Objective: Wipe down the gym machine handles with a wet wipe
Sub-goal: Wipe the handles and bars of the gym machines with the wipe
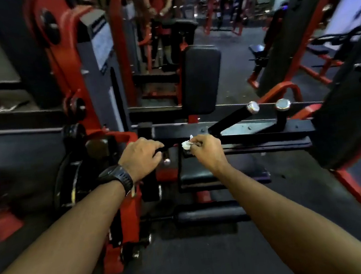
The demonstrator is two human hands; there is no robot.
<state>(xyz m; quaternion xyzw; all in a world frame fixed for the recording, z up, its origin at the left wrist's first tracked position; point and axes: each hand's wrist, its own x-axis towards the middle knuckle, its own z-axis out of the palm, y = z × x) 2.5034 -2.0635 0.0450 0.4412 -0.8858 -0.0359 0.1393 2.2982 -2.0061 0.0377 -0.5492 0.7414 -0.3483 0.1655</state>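
Wet wipe (185,144): small white wad, bunched, pinched in the fingertips of the right hand (206,150), level with the machine's black cross-frame and just above the front of the seat pad (202,173). Right grip is narrow and closed on the wipe. The wad sits at the end of the near handle (167,147), a short dark bar; blur hides whether it touches the bar or stops just short. The left hand (142,156), watch on the wrist, curls its grip round the other end of that bar, apparently steadying it. Judgement: wiping of this handle is the step in hand, and most of the task remains. The angled handle (227,120) and upright handle (282,115), both chrome-capped, stand to the right with neither hand on them. The next move calls for wrapping the wipe round the bar and drawing it along, with the left hand shifting clear.
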